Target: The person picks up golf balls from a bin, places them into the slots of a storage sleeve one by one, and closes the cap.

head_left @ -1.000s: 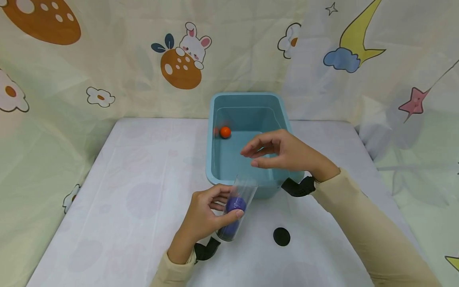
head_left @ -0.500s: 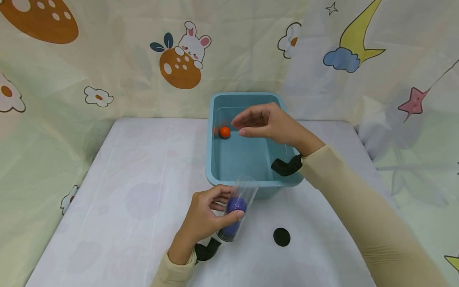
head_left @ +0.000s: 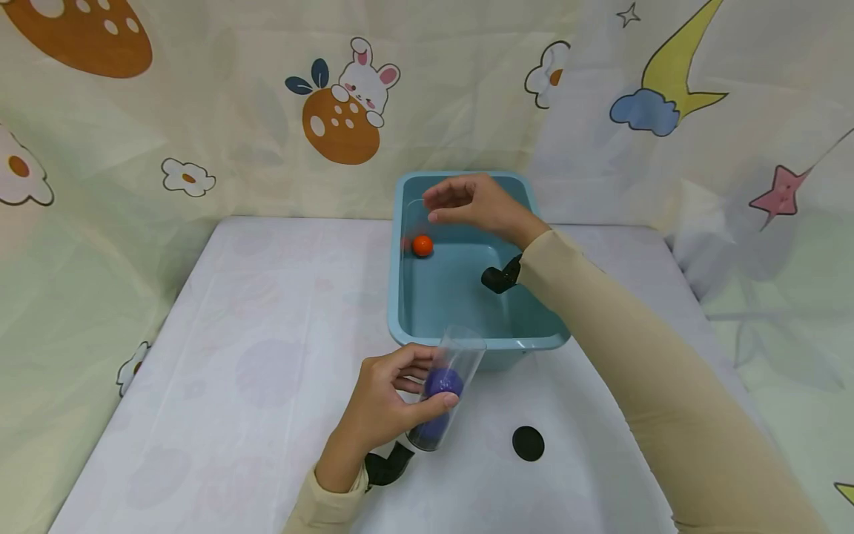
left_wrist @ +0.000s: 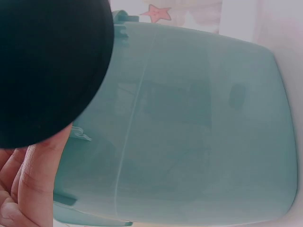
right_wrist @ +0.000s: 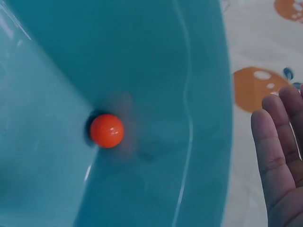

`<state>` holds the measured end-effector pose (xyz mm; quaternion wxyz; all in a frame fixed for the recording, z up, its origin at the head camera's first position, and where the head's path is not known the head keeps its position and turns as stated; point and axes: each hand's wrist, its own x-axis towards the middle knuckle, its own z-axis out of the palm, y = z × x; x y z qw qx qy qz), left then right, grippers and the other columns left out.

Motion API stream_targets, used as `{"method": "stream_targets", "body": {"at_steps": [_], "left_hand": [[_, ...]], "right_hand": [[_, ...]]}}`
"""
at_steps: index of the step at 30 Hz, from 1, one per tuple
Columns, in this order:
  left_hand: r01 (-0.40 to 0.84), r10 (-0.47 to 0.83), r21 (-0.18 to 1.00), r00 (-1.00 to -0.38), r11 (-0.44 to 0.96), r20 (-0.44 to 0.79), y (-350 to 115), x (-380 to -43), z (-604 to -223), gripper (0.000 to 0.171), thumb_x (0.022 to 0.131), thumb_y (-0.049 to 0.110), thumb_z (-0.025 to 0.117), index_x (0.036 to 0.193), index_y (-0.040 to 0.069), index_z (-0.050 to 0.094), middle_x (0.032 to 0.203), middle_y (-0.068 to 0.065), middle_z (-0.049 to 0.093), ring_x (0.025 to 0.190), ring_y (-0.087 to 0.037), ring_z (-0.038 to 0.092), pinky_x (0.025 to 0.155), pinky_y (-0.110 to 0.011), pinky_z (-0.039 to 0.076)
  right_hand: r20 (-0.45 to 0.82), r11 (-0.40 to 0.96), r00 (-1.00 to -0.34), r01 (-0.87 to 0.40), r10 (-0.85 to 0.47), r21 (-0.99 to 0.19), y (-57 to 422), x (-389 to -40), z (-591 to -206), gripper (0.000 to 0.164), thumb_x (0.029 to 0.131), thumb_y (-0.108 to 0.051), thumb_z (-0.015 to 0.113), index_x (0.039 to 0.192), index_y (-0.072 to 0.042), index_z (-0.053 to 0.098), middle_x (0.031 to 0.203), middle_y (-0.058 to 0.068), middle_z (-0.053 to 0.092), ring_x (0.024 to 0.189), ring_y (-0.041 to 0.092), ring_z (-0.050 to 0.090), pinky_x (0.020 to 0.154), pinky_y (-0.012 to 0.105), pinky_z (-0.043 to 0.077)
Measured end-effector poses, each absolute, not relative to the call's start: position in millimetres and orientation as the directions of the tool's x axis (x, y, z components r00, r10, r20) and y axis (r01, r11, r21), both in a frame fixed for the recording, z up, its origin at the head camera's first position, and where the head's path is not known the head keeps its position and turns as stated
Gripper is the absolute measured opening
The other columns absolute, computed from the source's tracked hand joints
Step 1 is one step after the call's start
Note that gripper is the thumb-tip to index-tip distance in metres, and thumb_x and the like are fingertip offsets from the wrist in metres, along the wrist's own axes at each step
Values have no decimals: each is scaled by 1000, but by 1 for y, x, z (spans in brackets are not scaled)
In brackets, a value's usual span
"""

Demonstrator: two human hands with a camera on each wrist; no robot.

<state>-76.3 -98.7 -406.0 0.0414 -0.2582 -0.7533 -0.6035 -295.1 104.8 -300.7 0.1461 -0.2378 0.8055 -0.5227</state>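
My left hand (head_left: 383,389) grips a clear tube (head_left: 467,348), tilted in front of the bin, thumb across its side. Two purple balls (head_left: 443,380) sit stacked in its lower part; the thumb partly covers them. In the left wrist view, a dark round shape (left_wrist: 47,71) hides much of that hand. Over the far part of the blue bin (head_left: 396,297) is my right hand (head_left: 477,204), holding nothing, its fingers loosely bent. Below it, an orange ball (head_left: 422,245) lies on the bin floor by the left wall, also visible as an orange ball (right_wrist: 107,131) in the right wrist view.
A flat black disc (head_left: 528,443) lies on the white-covered table (head_left: 267,356), right of the tube. Behind the bin hangs a printed curtain (head_left: 454,89), which also runs along both sides. The bin's near rim stands close behind the tube's mouth.
My right hand has moved away from the tube's mouth, forward and slightly left over the bin. The left hand and tube have stayed nearly still.
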Motion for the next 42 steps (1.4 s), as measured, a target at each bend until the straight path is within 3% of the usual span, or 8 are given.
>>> {"method": "stream_targets", "body": {"at_steps": [17, 28, 37, 42], "left_hand": [[416, 336, 900, -873, 132, 354, -104, -79, -409, 43, 82, 9, 91, 120, 1, 75, 107, -11, 81, 89, -14, 79, 74, -33, 68], [403, 346, 908, -873, 112, 345, -105, -78, -415, 41, 83, 11, 91, 119, 1, 75, 107, -9, 81, 91, -12, 78, 74, -32, 67], [411, 350, 905, -868, 106, 353, -104, -77, -415, 39, 84, 12, 91, 119, 2, 75, 105, -9, 81, 91, -11, 78, 73, -31, 67], [400, 348, 910, -873, 109, 342, -103, -78, -409, 41, 83, 11, 91, 120, 3, 75, 104, -8, 81, 91, -11, 78, 73, -32, 67]], "right_hand": [[-105, 379, -872, -98, -478, -920, 90, -349, -343, 42, 102, 0, 74, 142, 7, 64, 146, 24, 65, 133, 32, 63, 117, 41, 49], [-194, 422, -847, -40, -496, -905, 93, -368, -374, 45, 103, 7, 67, 147, 11, 58, 151, 29, 59, 141, 41, 58, 123, 46, 44], [-169, 494, -818, -155, -550, -856, 96, -378, -398, 46, 97, 4, 76, 142, 9, 65, 146, 25, 65, 134, 40, 63, 114, 44, 53], [-173, 519, -825, -162, -538, -839, 91, -380, -403, 46, 98, 6, 74, 142, 11, 63, 148, 28, 62, 136, 42, 61, 115, 46, 52]]}}
